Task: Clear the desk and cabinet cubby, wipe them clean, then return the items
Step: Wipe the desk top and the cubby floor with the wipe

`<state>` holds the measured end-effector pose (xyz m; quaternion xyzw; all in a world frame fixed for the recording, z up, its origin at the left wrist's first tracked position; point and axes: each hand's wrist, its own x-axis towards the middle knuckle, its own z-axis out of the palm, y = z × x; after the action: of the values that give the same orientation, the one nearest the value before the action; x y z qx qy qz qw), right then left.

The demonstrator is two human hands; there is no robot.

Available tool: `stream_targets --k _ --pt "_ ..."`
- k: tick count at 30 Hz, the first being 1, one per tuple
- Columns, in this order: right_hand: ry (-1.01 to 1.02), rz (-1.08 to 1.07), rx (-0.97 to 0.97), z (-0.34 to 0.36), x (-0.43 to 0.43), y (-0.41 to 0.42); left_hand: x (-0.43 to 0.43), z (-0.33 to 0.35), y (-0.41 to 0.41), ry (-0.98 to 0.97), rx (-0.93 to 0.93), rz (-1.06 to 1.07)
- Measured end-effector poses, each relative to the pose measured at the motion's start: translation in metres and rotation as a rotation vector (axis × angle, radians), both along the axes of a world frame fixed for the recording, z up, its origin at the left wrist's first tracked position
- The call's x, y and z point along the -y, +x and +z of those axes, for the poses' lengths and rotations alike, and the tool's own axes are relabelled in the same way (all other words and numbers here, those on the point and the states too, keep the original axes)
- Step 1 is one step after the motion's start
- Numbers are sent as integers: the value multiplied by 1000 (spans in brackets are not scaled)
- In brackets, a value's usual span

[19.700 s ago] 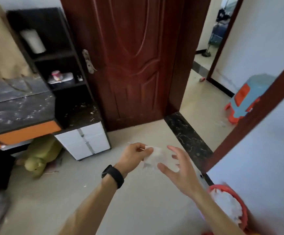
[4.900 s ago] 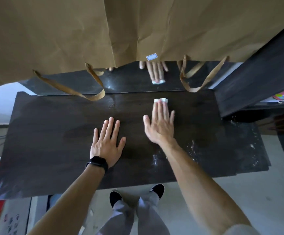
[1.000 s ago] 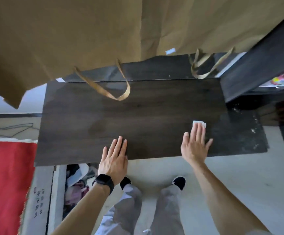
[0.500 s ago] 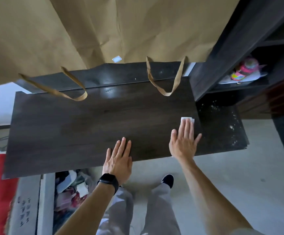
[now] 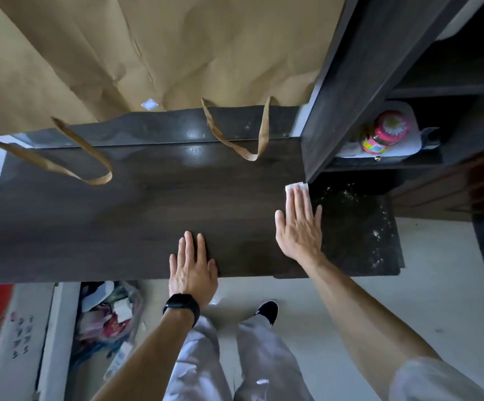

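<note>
Since half a second ago, right hand [image 5: 299,230] has slid its folded white wipe [image 5: 296,187] to the dark wooden desk's [image 5: 119,221] right end. Fingers flat, extended, pinning the wipe beside the black cabinet [image 5: 350,82]. Left hand [image 5: 192,270] rests open-palmed at the near edge. Pink jar [image 5: 387,131] sits in the cubby beyond.

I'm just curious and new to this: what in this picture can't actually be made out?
- Wipe: mostly hidden under the right hand in the head view.
- Pink jar in the cubby: label too small and blurred.
- Clutter under the desk: blurred, partly hidden by its edge.
- Upper shelf: in shadow, cut off.
</note>
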<state>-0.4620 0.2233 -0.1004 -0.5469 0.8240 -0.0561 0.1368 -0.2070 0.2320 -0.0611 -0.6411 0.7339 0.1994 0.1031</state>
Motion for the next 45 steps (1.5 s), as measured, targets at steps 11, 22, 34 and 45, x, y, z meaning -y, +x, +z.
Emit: stream_targets --k 11,22,34,45 --pt "-33 -321 172 5 -96 44 -8 -4 -31 41 41 66" --pt "-8 -139 22 3 -66 48 -11 -3 -34 43 92 63" --pt "-12 79 26 -3 -33 42 -1 3 2 58 80 -78" --pt "68 -68 -38 1 -40 38 -3 -1 3 40 8 -80"
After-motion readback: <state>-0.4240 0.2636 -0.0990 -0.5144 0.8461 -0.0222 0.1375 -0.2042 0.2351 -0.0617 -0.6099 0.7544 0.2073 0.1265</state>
